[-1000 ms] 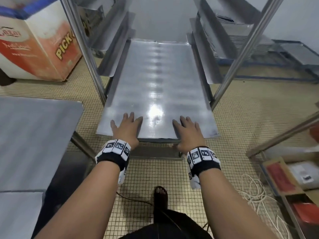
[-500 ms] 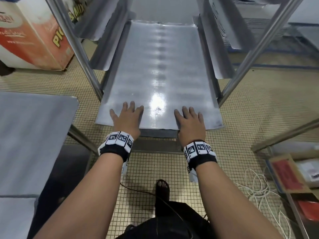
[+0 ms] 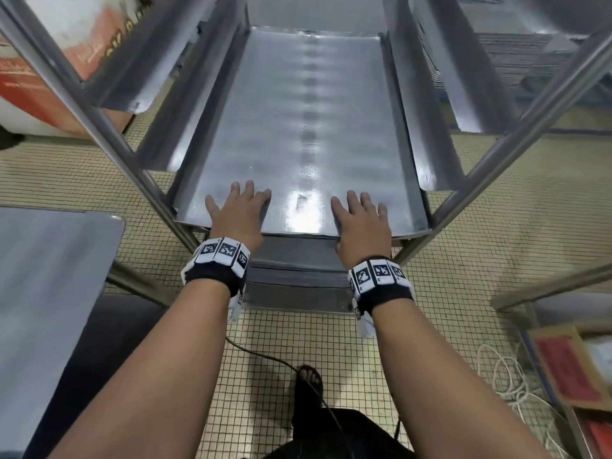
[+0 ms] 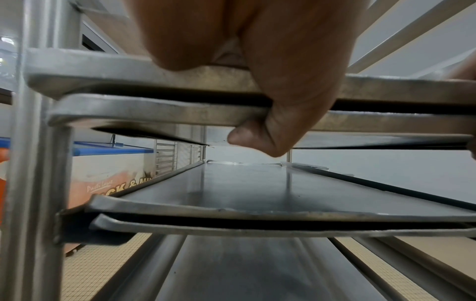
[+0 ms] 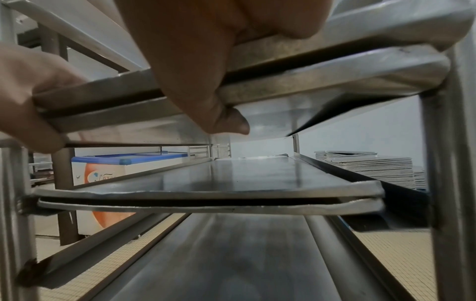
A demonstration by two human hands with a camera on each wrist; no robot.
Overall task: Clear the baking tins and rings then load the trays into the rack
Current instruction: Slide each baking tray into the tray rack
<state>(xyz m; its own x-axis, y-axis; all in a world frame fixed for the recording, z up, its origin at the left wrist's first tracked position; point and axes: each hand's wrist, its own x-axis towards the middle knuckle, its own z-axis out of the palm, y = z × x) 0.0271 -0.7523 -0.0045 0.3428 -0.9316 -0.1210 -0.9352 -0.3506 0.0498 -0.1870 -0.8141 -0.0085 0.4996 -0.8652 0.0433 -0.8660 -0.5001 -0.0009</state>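
Observation:
A flat steel tray lies in the rack on its side rails, its front edge close to the front posts. My left hand and right hand both hold that front edge, fingers flat on top. In the left wrist view my left hand has its thumb hooked under two stacked tray edges. The right wrist view shows my right hand pinching the same two edges. Two more trays sit one level lower.
A steel table stands at my left. An orange and white chest freezer is behind the rack's left side. White cable and a low shelf with boxes are at the right. A stack of trays lies beyond the rack.
The tray has slid deeper into the rack and both hands have moved forward with it. Its front edge now sits near the front posts.

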